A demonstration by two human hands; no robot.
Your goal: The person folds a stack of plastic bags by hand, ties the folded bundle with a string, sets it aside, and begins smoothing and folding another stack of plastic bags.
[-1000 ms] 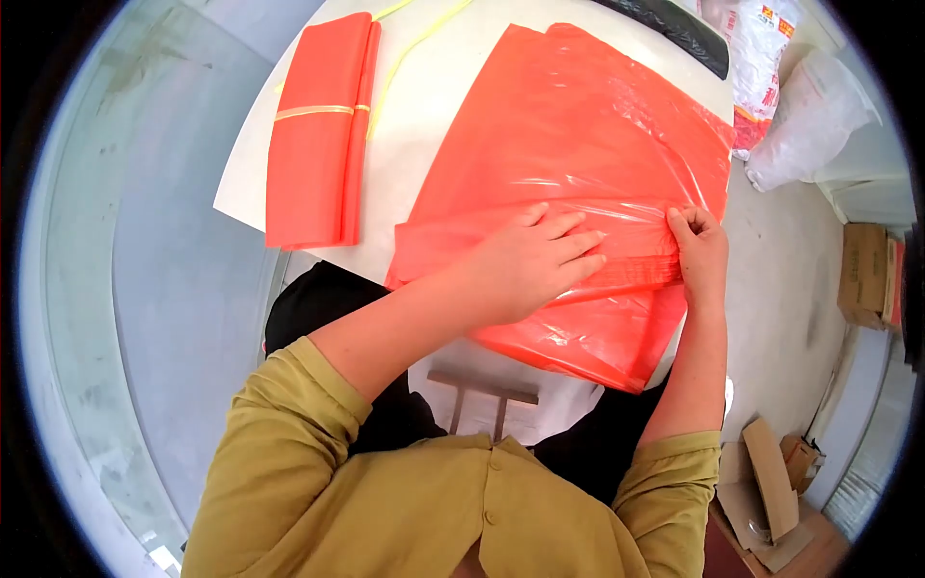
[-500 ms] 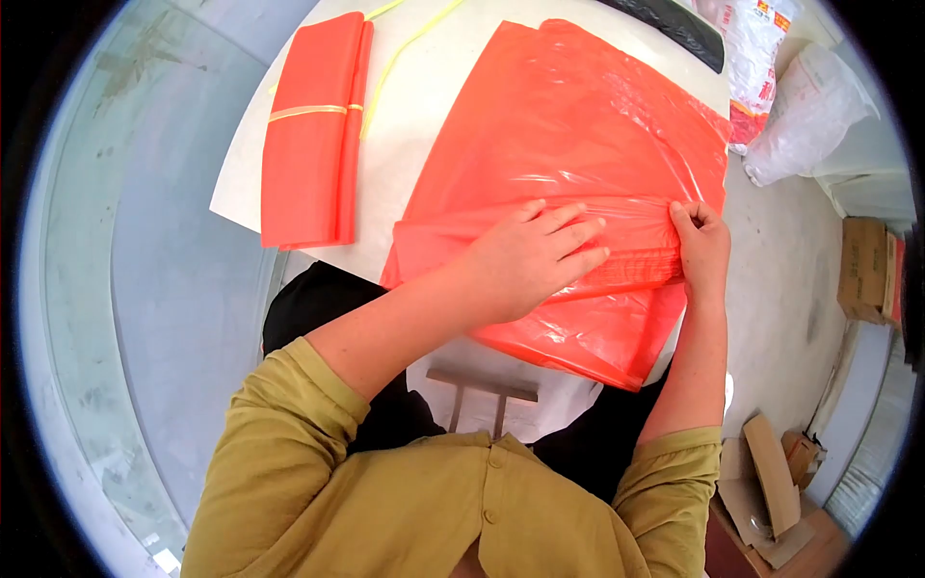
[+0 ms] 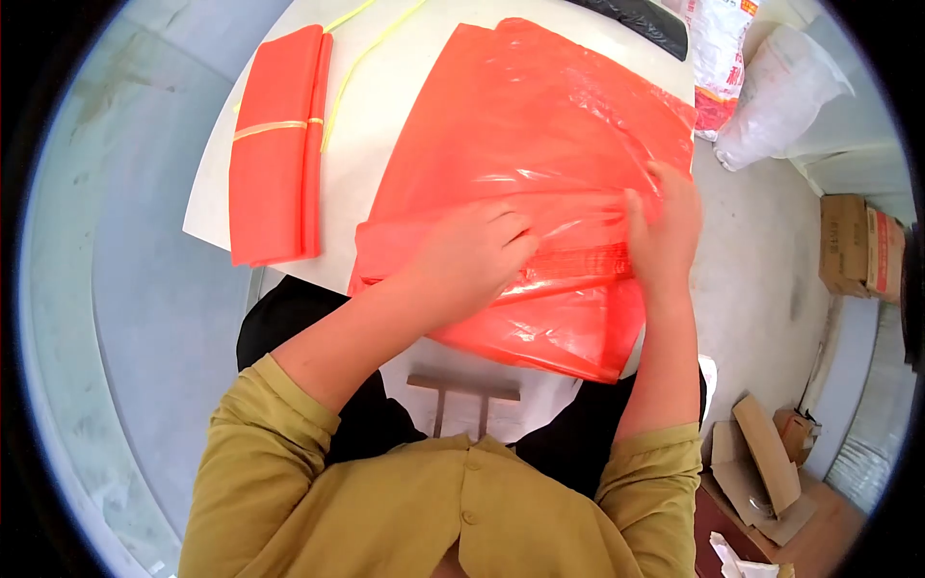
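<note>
A stack of red plastic bags point(image 3: 511, 106) is spread over the white table, with its near part folded over in creased layers. My left hand point(image 3: 472, 255) lies on the fold, its fingers curled in against the plastic. At the right end of that fold is my right hand point(image 3: 670, 231), slightly blurred, with thumb and forefinger apart against the plastic. The near edge of the sheets hangs past the table's front. To the left rests a folded red bundle point(image 3: 275, 154) bound by a yellow band.
Yellow strips point(image 3: 371, 63) lie on the white table point(image 3: 352, 183) beside the bundle. A black roll point(image 3: 636, 24) is at the far edge. White sacks point(image 3: 785, 91) stand beyond it on the right. Cardboard boxes point(image 3: 845, 246) and an opened carton point(image 3: 766, 453) are farther right.
My left hand's spread fingers have curled in, and the hand has shifted left. My right hand has gone from a pinch on the fold's end to thumb and forefinger apart. The whole view has shifted slightly.
</note>
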